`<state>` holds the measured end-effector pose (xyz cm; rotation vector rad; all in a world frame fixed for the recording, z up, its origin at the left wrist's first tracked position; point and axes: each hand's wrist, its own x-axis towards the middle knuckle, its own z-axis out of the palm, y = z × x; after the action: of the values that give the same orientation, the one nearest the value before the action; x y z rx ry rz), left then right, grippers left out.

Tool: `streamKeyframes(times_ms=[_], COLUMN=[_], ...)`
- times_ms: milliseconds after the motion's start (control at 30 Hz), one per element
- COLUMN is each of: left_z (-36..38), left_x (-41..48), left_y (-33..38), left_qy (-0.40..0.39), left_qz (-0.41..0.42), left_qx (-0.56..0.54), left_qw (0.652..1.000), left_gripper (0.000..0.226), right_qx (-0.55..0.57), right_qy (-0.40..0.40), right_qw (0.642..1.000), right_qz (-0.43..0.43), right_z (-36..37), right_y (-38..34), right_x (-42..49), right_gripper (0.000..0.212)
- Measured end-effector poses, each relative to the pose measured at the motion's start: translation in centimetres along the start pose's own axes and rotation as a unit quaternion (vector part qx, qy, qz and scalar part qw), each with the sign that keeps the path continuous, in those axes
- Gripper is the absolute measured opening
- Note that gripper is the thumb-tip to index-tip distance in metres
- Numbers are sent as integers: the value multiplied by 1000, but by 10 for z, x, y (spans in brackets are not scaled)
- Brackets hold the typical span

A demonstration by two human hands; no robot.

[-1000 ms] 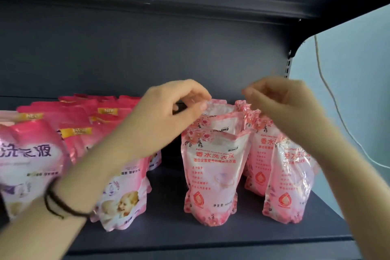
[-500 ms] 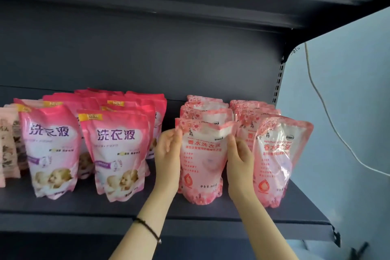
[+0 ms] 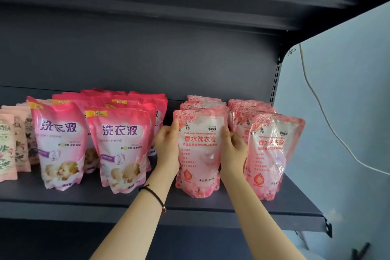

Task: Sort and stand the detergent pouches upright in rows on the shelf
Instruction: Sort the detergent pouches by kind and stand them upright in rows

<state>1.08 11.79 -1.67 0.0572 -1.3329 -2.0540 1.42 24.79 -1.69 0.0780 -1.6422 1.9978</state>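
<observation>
Hands busy a second ago at the rear pouch tops now clasp the front floral pouch by its sides, left hand and right hand each wrapping an edge. It stands taller at the shelf front, its row seemingly nearly squared.

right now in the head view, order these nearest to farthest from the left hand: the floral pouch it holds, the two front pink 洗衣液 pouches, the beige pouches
1. floral detergent pouch, its left edge gripped by the left hand
2. right pink 洗衣液 pouch, just left of the hand
3. left pink 洗衣液 pouch, further left
4. beige pouches, far left
</observation>
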Motion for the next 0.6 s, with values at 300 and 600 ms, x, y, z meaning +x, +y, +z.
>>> streamKeyframes(times_ms=[300, 600], left_z=[-3, 4], left_x=[-29, -15], left_y=[-28, -32], left_qy=[-31, -9], left_qz=[-13, 11], left_qx=[-8, 11], left_qw=[999, 1000], left_gripper=[47, 45], right_qx=[26, 53], right_qy=[19, 39], right_qw=[999, 997], right_qz=[1, 27], right_z=[3, 16], right_y=[33, 37], right_x=[-33, -20], right_gripper=[38, 43])
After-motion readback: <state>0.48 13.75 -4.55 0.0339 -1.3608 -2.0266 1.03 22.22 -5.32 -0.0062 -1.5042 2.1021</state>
